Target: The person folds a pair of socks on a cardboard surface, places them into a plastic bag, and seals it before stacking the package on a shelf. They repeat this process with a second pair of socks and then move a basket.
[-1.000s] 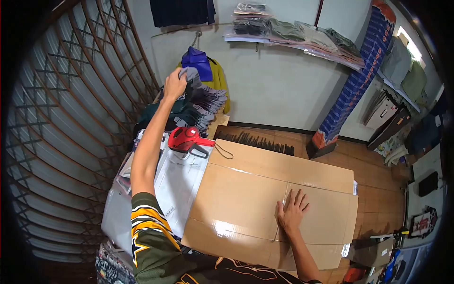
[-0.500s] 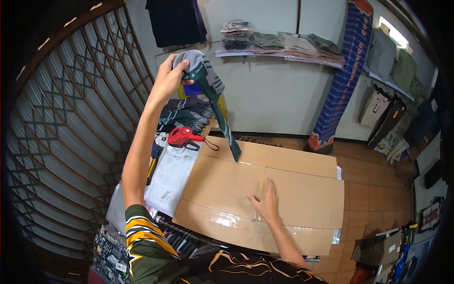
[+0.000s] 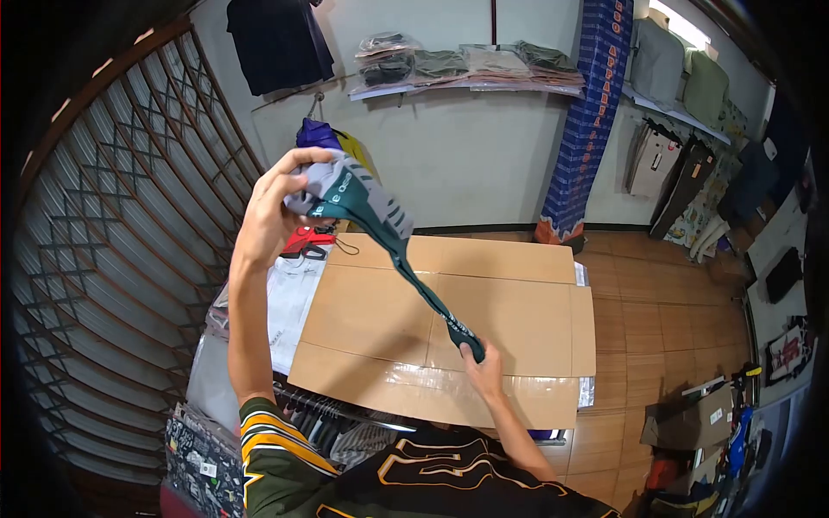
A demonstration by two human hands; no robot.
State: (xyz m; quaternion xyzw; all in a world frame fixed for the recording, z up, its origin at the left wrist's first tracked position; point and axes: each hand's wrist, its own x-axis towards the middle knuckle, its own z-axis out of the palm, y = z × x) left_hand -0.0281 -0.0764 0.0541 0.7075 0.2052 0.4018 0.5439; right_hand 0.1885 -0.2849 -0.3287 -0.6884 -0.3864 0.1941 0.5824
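A green and grey sock [image 3: 371, 211] stretches diagonally through the air between both hands. My left hand [image 3: 275, 203] grips its wide grey end at the upper left, fingers wrapped round the fabric. At the lower right, my right hand [image 3: 485, 367] pinches the narrow dark green end. Beneath the sock lies a flat brown cardboard sheet [image 3: 518, 324] with clear tape along its near part. Partly hidden behind my left hand is a red and black tool [image 3: 304, 243], its kind unclear, by the white packaged garment [image 3: 289, 302].
A wall shelf [image 3: 466, 85] carries folded garments in plastic. Left is a brown folding gate [image 3: 129, 259]. A blue wrapped column [image 3: 587, 129] stands at the back right. An open carton [image 3: 691, 420] sits on the tiled floor at the lower right. Clothes hang below the cardboard's near edge.
My right hand, open over the cardboard before, has taken hold of the sock's dangling end. My left hand has come lower with the other end. The camera view has shifted.
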